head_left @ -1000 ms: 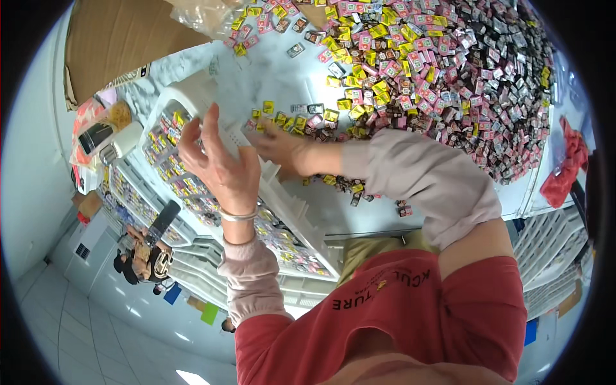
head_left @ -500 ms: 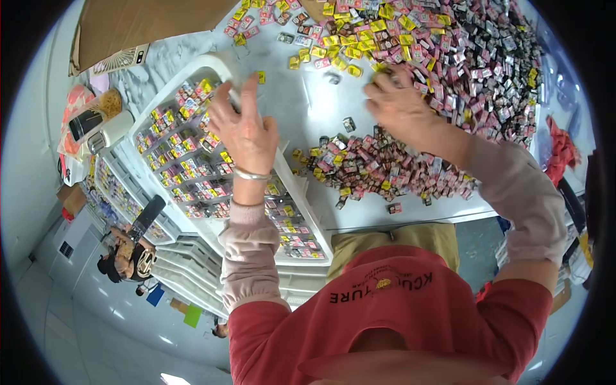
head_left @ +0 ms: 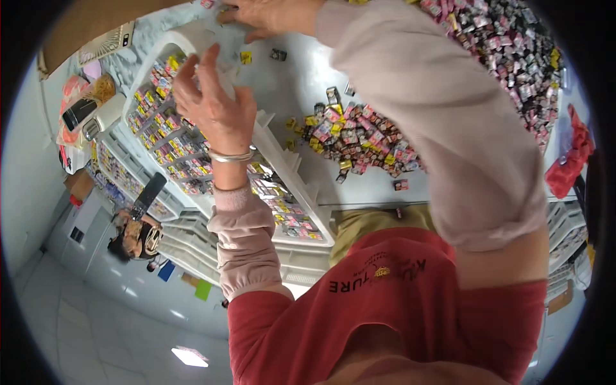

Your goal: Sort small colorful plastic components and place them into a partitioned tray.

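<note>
My left hand (head_left: 215,109) hovers over the right rim of a white compartmented tray (head_left: 301,176), its fingers curved and apart with nothing visible between them. Rows of small pink, yellow and black rectangular pieces fill the tray's slots. At the far edge of the picture my right hand (head_left: 269,16) reaches across the table, fingers spread, close to small yellow pieces; its upper part is cut off. A yellow piece (head_left: 246,58) and a black piece (head_left: 278,54) lie loose between the two hands. Nearer me sits a smaller heap of these pieces (head_left: 366,138), partly hidden by my right sleeve.
A large heap of similar pieces (head_left: 507,58) covers the far right of the table. Cardboard (head_left: 96,22) stands at the far left, near a white bottle (head_left: 106,115) and a plastic bag. Red cloth (head_left: 571,154) lies at right. Another person (head_left: 135,237) is at left.
My right hand has swung from the large heap far to the left, beyond the tray's corner. My left hand has shifted slightly left. The view has tilted, and a black piece now lies beside the yellow one.
</note>
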Motion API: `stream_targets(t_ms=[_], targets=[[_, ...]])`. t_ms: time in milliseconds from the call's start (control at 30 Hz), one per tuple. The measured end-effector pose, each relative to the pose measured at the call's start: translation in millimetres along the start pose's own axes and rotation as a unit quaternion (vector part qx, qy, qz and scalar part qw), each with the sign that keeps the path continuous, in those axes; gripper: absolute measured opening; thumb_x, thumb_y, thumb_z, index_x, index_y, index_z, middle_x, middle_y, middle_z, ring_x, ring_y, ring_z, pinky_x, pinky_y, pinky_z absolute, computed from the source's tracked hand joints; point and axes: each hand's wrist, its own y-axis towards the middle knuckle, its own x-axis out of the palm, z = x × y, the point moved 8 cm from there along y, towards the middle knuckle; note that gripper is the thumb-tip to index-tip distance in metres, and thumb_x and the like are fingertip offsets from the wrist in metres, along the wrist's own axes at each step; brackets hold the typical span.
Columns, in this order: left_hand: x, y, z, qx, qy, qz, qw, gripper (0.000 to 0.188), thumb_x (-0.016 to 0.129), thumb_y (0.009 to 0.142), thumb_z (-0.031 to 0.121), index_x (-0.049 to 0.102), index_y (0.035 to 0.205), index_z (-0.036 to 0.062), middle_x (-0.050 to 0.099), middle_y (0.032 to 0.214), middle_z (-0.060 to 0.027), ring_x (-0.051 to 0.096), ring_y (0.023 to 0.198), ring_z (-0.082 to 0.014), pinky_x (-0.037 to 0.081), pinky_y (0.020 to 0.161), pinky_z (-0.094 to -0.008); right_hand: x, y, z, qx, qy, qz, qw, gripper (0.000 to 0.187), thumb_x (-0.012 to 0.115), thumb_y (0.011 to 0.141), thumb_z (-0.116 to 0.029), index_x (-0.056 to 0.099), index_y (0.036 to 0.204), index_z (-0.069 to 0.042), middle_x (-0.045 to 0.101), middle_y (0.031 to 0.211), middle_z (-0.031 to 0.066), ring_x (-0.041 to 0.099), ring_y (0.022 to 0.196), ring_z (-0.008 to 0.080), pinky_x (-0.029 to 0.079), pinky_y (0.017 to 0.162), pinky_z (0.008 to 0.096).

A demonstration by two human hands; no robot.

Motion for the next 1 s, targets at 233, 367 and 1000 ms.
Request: stream_targets(t_ms=[233, 367, 1000], targets=[[-16, 2, -5, 0.012, -0.038, -0.014, 0.999, 0.066, 0.059, 0.057, 0.0, 0.052, 0.122, 0.0083, 0.047, 0.113, -0.0153, 0.045, 0.108, -0.0333, 0.036, 0.093, -0.0437, 28, -136, 11, -0.068, -0.117, -0.206, 0.969, 0.036, 0.056, 0.082, -0.027, 0.056, 0.11, -0.005, 0.05, 0.107, 0.0131, 0.042, 0.11, 0.0269, 0.031, 0.095, 0.0506], [-29, 1, -7, -0.009, -0.041, -0.007, 0.999, 0.066, 0.058, 0.058, 0.001, 0.051, 0.123, 0.0077, 0.048, 0.114, -0.014, 0.045, 0.108, -0.032, 0.035, 0.094, -0.0441, 4, -183, 28, 0.131, 0.066, -0.027, 0.989, 0.02, 0.063, 0.074, -0.015, 0.063, 0.092, -0.006, 0.055, 0.109, 0.0083, 0.047, 0.116, 0.0238, 0.034, 0.1, 0.0474], [-35, 4, -5, -0.005, -0.026, 0.0, 1.0, 0.068, 0.057, 0.057, 0.002, 0.053, 0.124, 0.0115, 0.047, 0.118, -0.0144, 0.044, 0.113, -0.0324, 0.032, 0.096, -0.0461, 29, -154, -27, 0.011, -0.104, -0.004, 0.995, 0.048, 0.054, 0.076, -0.005, 0.053, 0.123, 0.004, 0.048, 0.131, 0.0142, 0.037, 0.131, 0.0301, 0.024, 0.11, 0.0495]])
